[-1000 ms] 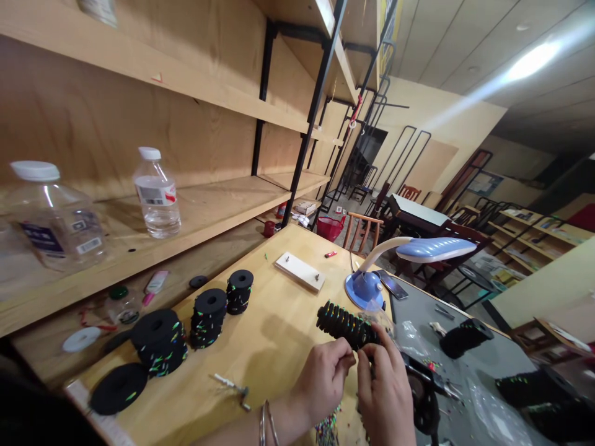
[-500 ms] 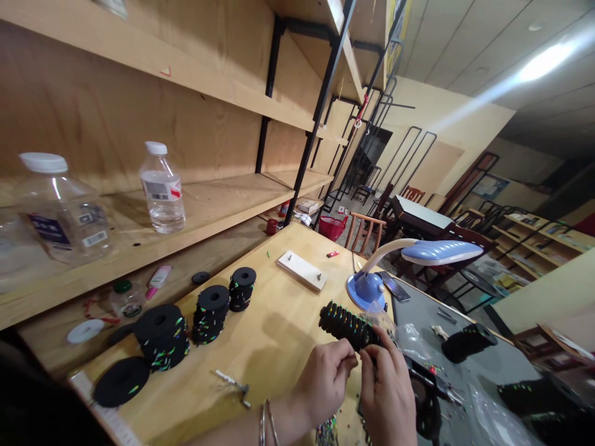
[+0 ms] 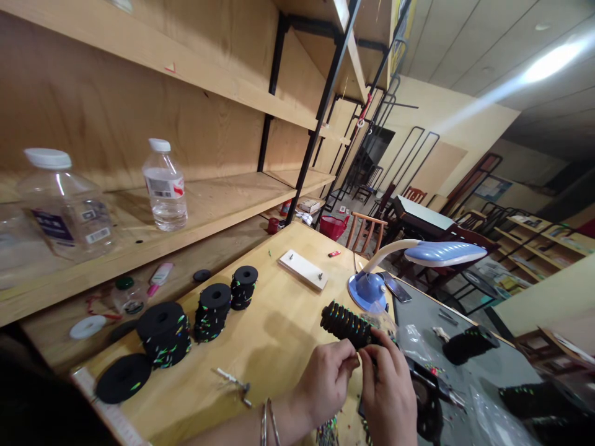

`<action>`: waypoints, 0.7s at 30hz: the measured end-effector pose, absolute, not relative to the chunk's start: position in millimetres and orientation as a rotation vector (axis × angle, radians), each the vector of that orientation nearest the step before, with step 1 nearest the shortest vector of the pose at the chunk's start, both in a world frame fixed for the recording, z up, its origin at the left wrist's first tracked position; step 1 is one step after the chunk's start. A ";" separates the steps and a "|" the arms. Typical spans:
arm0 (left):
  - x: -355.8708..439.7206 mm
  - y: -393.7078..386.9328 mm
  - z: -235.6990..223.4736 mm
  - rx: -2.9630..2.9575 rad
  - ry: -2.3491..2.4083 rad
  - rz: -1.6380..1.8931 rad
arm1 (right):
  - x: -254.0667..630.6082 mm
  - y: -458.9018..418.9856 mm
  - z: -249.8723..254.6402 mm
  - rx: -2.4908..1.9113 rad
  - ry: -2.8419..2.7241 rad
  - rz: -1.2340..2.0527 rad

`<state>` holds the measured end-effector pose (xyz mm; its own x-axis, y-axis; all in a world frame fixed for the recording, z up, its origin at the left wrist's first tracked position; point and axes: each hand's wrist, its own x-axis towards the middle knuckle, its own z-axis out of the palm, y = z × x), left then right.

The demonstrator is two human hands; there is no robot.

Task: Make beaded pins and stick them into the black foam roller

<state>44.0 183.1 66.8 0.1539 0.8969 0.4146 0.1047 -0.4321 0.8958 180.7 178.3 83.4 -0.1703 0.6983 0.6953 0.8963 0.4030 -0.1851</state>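
Note:
My left hand (image 3: 328,375) is closed in a pinch, its fingertips meeting those of my right hand (image 3: 389,387). Whatever is between them is too small to make out. Just beyond both hands lies a row of black foam discs (image 3: 346,323), tilted on its side, with shiny green and orange bits along the edges. The fingers of my right hand curl against its near end. Below the hands is a heap of small colourful pieces (image 3: 328,432), partly hidden by the wrist. A black tool-like device (image 3: 430,379) sits beside my right hand.
Stacks of black foam discs (image 3: 163,334) line the table's left side. A white board with two pegs (image 3: 303,269), a blue desk lamp (image 3: 367,290) and a phone (image 3: 397,287) stand farther back. Bottles (image 3: 165,192) are on the wooden shelf. More black rolls (image 3: 470,344) lie on the grey mat.
The view has shifted very slightly. Both hands keep nearly the same pinched pose by the black foam discs.

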 end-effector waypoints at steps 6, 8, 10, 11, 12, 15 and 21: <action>44.2 183.6 65.0 1.689 0.964 1.377 | 178.2 180.5 85.8 -1.403 -1.937 -0.336; 44.5 183.6 63.4 1.682 0.962 1.377 | 176.7 181.4 86.8 -1.420 -1.939 -0.340; 44.8 183.7 62.1 1.671 0.961 1.379 | 175.6 182.1 87.6 -1.433 -1.946 -0.352; 44.9 183.8 61.8 1.665 0.960 1.381 | 175.6 182.2 88.0 -1.435 -1.945 -0.359; 44.9 184.0 62.0 1.657 0.960 1.380 | 175.9 182.1 88.6 -1.432 -1.941 -0.362; 44.8 184.0 64.6 1.625 0.960 1.371 | 179.9 181.0 91.5 -1.401 -1.942 -0.321; 47.1 180.7 71.5 1.616 0.945 1.366 | 189.4 179.3 96.5 -1.343 -1.875 -0.145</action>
<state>47.1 180.7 71.5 0.1371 0.9103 0.3906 0.0450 -0.3997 0.9156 189.4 179.3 96.5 -0.1090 0.7433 0.6600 0.8361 0.4276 -0.3435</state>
